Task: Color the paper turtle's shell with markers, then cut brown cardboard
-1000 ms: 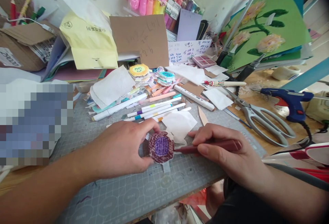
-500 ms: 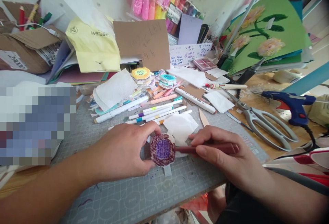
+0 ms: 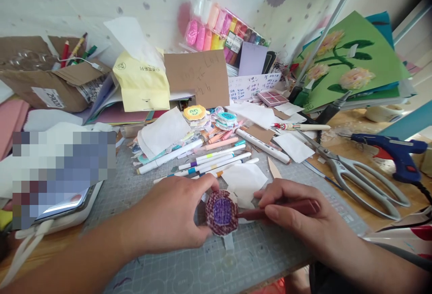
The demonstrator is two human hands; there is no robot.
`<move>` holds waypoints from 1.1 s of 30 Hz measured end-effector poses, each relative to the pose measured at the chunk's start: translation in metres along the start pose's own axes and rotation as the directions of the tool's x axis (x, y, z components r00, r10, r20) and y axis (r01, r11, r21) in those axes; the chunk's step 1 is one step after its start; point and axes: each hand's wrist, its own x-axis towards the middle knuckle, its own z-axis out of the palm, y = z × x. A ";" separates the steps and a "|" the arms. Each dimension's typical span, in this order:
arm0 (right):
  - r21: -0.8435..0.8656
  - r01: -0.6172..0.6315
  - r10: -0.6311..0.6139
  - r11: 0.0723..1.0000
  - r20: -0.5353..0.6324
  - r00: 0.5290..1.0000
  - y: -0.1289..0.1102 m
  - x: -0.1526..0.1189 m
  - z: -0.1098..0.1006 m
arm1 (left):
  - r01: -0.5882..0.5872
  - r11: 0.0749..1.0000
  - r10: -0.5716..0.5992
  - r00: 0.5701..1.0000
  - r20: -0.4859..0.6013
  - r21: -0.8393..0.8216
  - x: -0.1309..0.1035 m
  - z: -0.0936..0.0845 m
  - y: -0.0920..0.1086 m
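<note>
My left hand pinches the left rim of a small scalloped paper disc, thumb below and fingers above. The disc has a violet centre and a mottled maroon border, with pale spots at its upper right edge. Between the thumb and fingers of my right hand lies a dark red marker, pointing left. Its tip meets the disc's right edge. A short translucent strip pokes out under the disc. White paper lies just behind it, on the grey cutting mat.
Several pens lie behind my hands, near yellow and turquoise paper discs. Scissors and a blue glue gun are at the right. A phone, partly blurred out, is at the left, below a cardboard box.
The camera view has shifted, so everything sits lower and further right, and more of the phone shows. Both hands keep their grips, with the marker still at the disc's right edge.
</note>
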 end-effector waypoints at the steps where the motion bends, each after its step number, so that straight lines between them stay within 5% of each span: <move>1: 0.010 0.003 -0.003 1.000 -0.001 1.000 -0.001 0.001 0.000 | 0.003 1.000 -0.003 1.000 0.004 0.000 0.000 0.000 0.000; 11: 0.094 0.067 -0.064 0.993 -0.043 0.997 0.000 0.017 -0.003 | 0.032 0.999 -0.032 0.999 0.023 0.009 0.002 0.001 -0.001; 33: 0.106 0.007 -0.002 0.994 -0.047 0.999 0.000 0.020 -0.003 | 0.034 0.999 -0.034 0.999 0.034 0.003 0.003 0.001 -0.002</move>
